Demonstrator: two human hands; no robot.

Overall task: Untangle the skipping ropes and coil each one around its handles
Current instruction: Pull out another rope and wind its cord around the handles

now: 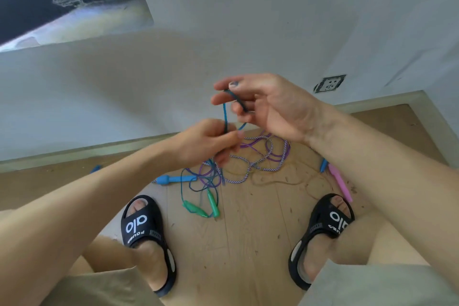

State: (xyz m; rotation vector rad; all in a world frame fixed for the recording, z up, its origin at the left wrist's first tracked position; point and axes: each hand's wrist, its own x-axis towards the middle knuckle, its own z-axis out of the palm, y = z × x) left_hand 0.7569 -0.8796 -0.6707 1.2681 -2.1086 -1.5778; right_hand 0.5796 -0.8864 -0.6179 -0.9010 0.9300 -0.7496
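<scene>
- The left hand pinches a blue cord between thumb and curled fingers, holding it up above the floor.
- The right hand sits higher, its fingers half curled round a dark stretch of the same cord, with the fingertips spread.
- The rest of the ropes lie in a tangle on the floor between the person's feet: purple loops, a white-and-purple braided cord, thin blue-green strands.
- Handles lie around it: a blue handle to the left, two green handles nearer, a pink handle to the right with a blue end just beside it.
- The cords look light, limp and thin; they will likely snag on each other if pulled hard.
- The braided one looks rougher, the handles hard, smooth plastic.
- Judged best grip: a handle, feeding cord out loop by loop.
</scene>
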